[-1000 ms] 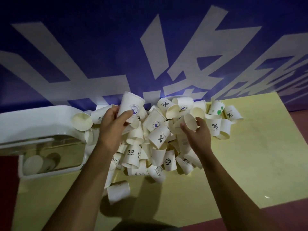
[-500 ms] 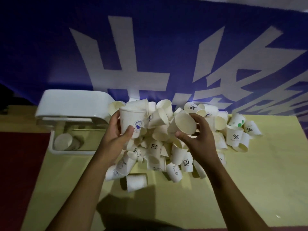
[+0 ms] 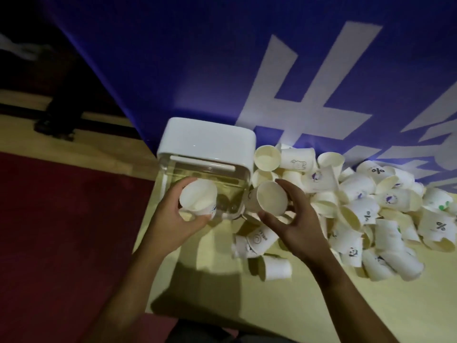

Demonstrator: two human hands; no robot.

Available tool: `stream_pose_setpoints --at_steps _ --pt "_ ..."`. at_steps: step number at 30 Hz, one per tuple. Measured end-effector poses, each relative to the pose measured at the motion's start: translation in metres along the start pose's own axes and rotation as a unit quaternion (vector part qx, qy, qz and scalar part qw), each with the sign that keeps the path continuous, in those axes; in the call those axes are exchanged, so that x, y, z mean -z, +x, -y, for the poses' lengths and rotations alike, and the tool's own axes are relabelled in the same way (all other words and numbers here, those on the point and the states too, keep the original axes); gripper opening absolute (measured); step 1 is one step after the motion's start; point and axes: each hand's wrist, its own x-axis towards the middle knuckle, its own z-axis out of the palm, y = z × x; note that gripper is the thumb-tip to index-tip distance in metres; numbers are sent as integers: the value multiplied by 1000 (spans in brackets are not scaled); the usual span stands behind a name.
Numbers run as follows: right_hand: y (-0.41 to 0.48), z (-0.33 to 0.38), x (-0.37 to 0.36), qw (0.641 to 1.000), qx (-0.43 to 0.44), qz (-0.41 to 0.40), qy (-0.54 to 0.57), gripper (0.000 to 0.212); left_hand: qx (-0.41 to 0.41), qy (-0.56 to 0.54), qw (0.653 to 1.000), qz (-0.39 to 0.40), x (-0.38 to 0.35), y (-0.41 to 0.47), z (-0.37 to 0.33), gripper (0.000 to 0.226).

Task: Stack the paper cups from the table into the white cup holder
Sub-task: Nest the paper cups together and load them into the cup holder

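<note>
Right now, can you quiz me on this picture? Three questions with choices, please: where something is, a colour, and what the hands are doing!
1. Where does the white cup holder stand?
A) on top of the pile of paper cups
B) left of the pile
C) right of the pile

2. What colour is the table?
A) black
B) pink
C) pale yellow

3. What are the hands doing?
A) the left hand and the right hand each hold one cup
B) both are empty
C) only the right hand holds a cup

Answers:
1 B: the holder sits at the table's left end, with the pile to its right.
2 C: bare pale yellow top shows around the pile.
3 A: each hand is wrapped round its own cup, the left cup seen against the holder and the right cup at its right edge.
</note>
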Motion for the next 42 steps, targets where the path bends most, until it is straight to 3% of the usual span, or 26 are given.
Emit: stream_pose_setpoints --at_steps 6,18,25,29,33,36,40,42 --pt "1 12 -63 1000 -24 -3 10 68 13 74 995 -61 49 22 58 71" --pt "15 18 -112 997 -74 -24 -24 68 0 210 978 16 43 76 134 75" --pt "27 15 -139 997 -53 -7 -53 71 -52 269 960 58 46 86 153 69" --pt "38 23 -166 997 -12 31 -63 73 -56 286 955 54 44 87 154 79" --pt "50 24 -197 996 12 53 -64 77 -14 241 967 85 47 87 153 93" --pt "57 20 -214 995 9 60 -80 79 2 142 986 83 56 76 158 76" --pt "66 9 -231 989 -3 79 -127 82 108 32 993 -20 65 61 145 54" --pt "70 3 -240 985 -10 92 -145 85 123 23 992 -26 61 65 140 41"
